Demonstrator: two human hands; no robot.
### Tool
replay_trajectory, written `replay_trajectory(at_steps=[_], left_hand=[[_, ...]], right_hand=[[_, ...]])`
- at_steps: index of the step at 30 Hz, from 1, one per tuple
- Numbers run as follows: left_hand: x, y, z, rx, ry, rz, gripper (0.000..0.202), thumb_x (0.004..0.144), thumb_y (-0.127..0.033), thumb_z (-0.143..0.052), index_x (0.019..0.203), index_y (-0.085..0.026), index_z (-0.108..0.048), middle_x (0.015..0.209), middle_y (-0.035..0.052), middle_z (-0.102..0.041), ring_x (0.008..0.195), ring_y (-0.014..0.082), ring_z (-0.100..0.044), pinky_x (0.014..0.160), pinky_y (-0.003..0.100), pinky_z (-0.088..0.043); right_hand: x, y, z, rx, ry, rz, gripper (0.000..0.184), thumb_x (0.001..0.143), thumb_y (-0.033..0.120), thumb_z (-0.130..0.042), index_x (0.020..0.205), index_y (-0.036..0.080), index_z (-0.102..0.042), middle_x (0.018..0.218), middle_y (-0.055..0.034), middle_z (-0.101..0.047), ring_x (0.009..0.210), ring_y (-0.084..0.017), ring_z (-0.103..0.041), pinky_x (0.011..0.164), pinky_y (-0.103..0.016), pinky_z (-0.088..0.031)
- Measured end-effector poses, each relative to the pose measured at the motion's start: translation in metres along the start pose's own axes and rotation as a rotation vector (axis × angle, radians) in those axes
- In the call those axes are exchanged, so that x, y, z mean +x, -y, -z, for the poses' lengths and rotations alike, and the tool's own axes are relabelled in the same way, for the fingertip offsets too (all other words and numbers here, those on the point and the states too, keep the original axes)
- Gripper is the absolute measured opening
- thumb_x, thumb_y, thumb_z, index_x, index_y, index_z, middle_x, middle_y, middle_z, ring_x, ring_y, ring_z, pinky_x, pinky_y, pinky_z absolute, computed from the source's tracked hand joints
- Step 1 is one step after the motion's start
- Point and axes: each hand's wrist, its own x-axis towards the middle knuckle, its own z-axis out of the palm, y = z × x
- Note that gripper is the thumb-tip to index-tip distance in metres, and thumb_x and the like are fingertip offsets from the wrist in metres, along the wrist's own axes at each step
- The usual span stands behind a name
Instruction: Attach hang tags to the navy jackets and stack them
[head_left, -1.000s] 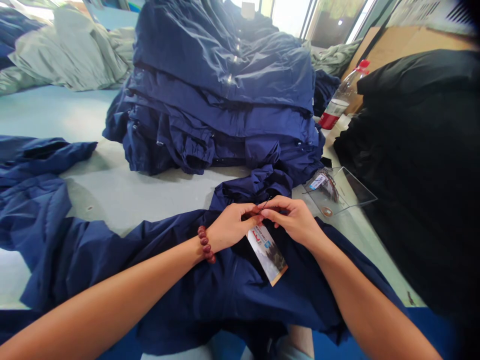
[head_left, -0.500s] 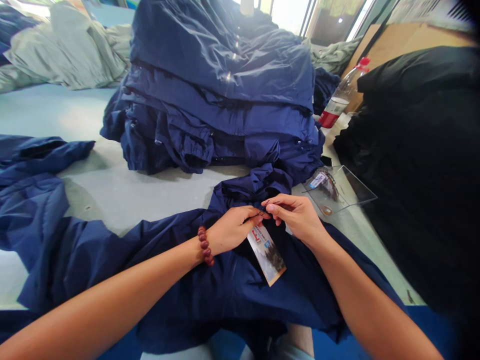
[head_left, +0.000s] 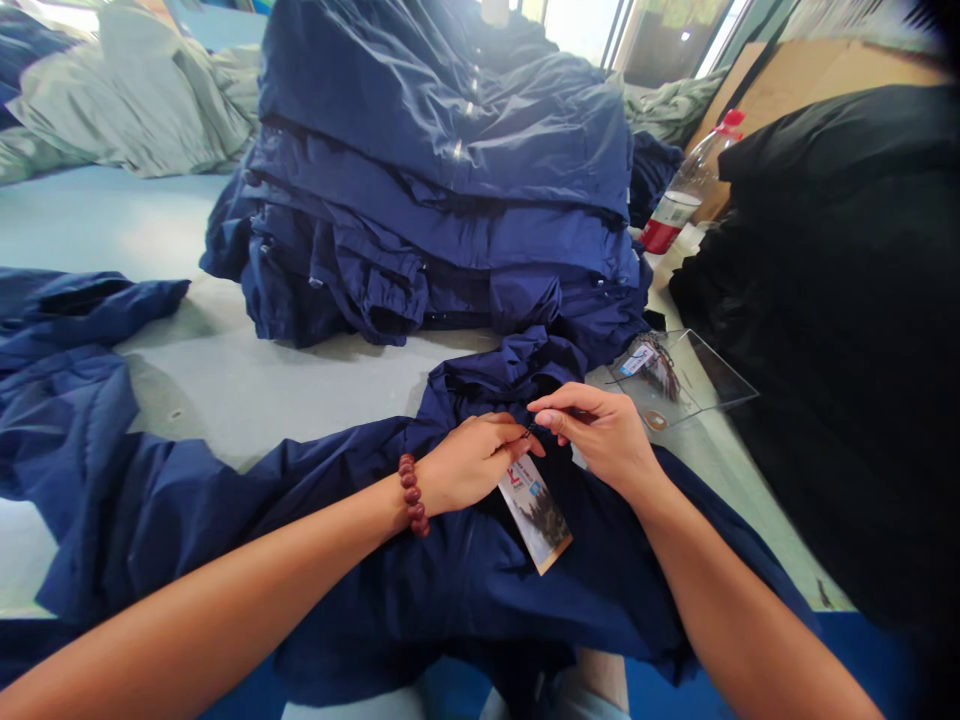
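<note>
Rectangular paper hang tag, printed with a photo and a red logo, is hanging down onto a navy blue nylon jacket spread across the near part of the pale surface. Left hand, wearing a bracelet of reddish-brown wooden beads, is closing narrowly at the top of the tag, pinching a thin dark cord. Right hand is pinching the same cord from the other side, almost meeting the left. Beyond them, a tall stack of folded navy jackets is rising at the far centre. To the right, a clear acrylic tray is holding more tags, a plastic bottle with a red cap is standing farther back, and a heap of black garments is filling the right side. Pale grey-green garments are lying far left.
</note>
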Motion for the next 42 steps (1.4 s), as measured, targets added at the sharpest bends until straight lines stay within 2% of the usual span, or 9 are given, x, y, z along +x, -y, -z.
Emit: replay_trajectory(at_steps=[6,13,17,21,24,29,34,38,42], left_hand=[[-0.002,-0.005,0.003,-0.119,-0.014,0.043,0.036,0.103,-0.037,-0.049,0.113,-0.019,-0.078,0.106,0.0072,-0.073,0.09,0.0195,-0.068,0.078,0.027,-0.054],[-0.002,-0.008,0.004,-0.231,-0.107,0.134,0.03,0.101,-0.04,-0.054,0.104,-0.018,-0.072,0.085,0.0014,-0.068,0.072,0.0139,-0.059,0.065,0.023,-0.046],[-0.002,-0.006,0.002,-0.284,-0.116,0.155,0.026,0.1,-0.039,-0.054,0.098,-0.017,-0.067,0.084,0.0004,-0.066,0.071,0.0133,-0.058,0.064,0.023,-0.045],[-0.002,-0.005,0.002,-0.241,-0.14,0.142,0.024,0.102,-0.035,-0.05,0.095,-0.018,-0.065,0.084,0.0002,-0.065,0.072,0.0136,-0.057,0.066,0.024,-0.045],[-0.003,-0.004,0.002,-0.159,-0.173,0.087,0.023,0.102,-0.029,-0.049,0.091,-0.018,-0.066,0.086,0.0009,-0.065,0.077,0.0141,-0.058,0.071,0.025,-0.046],[-0.005,-0.002,0.005,-0.052,-0.252,-0.091,0.023,0.101,-0.02,-0.049,0.089,-0.017,-0.068,0.102,0.0055,-0.067,0.094,0.017,-0.063,0.087,0.029,-0.049],[-0.007,-0.005,0.009,0.07,-0.306,-0.16,0.021,0.1,-0.021,-0.054,0.087,-0.017,-0.069,0.108,0.0074,-0.069,0.101,0.0191,-0.065,0.094,0.033,-0.049],[-0.006,-0.007,0.007,0.072,-0.309,-0.194,0.015,0.1,-0.026,-0.06,0.1,-0.018,-0.073,0.116,0.0079,-0.072,0.111,0.0206,-0.065,0.103,0.035,-0.046],[-0.004,-0.009,0.004,0.005,-0.28,-0.184,0.017,0.101,-0.027,-0.06,0.096,-0.018,-0.073,0.108,0.0054,-0.074,0.104,0.0186,-0.066,0.097,0.032,-0.047]], right_hand=[[0.002,0.001,0.003,0.05,-0.036,-0.085,0.027,0.081,0.045,-0.085,0.093,0.022,-0.083,0.078,-0.0029,-0.075,0.056,-0.012,-0.058,0.052,-0.026,-0.051],[0.004,-0.002,0.011,0.076,-0.099,-0.104,0.028,0.083,0.046,-0.083,0.093,0.02,-0.081,0.08,-0.0048,-0.076,0.065,-0.015,-0.064,0.053,-0.026,-0.053],[0.004,-0.003,0.013,0.081,-0.088,-0.126,0.029,0.084,0.047,-0.082,0.096,0.02,-0.081,0.083,-0.0063,-0.077,0.069,-0.016,-0.066,0.054,-0.026,-0.055],[0.004,-0.004,0.014,0.093,-0.071,-0.164,0.03,0.085,0.047,-0.081,0.097,0.019,-0.079,0.086,-0.0081,-0.079,0.071,-0.018,-0.068,0.056,-0.027,-0.055],[0.004,-0.004,0.014,-0.033,-0.081,-0.135,0.028,0.089,0.046,-0.077,0.097,0.019,-0.079,0.087,-0.0077,-0.079,0.072,-0.019,-0.07,0.058,-0.028,-0.055],[0.003,-0.003,0.015,-0.385,-0.135,0.016,0.018,0.093,0.039,-0.073,0.09,0.023,-0.081,0.083,-0.0031,-0.078,0.071,-0.018,-0.069,0.067,-0.03,-0.053],[0.002,0.001,0.017,-0.162,-0.013,-0.134,0.026,0.091,0.046,-0.074,0.087,0.02,-0.077,0.082,-0.0047,-0.076,0.073,-0.019,-0.068,0.061,-0.027,-0.055],[0.0,0.002,0.014,-0.055,0.087,-0.189,0.029,0.089,0.049,-0.076,0.087,0.02,-0.077,0.079,-0.0042,-0.075,0.072,-0.018,-0.067,0.058,-0.026,-0.055],[-0.001,0.003,0.01,-0.039,0.155,-0.195,0.027,0.089,0.047,-0.076,0.087,0.021,-0.079,0.08,-0.0037,-0.076,0.074,-0.017,-0.069,0.06,-0.025,-0.055]])
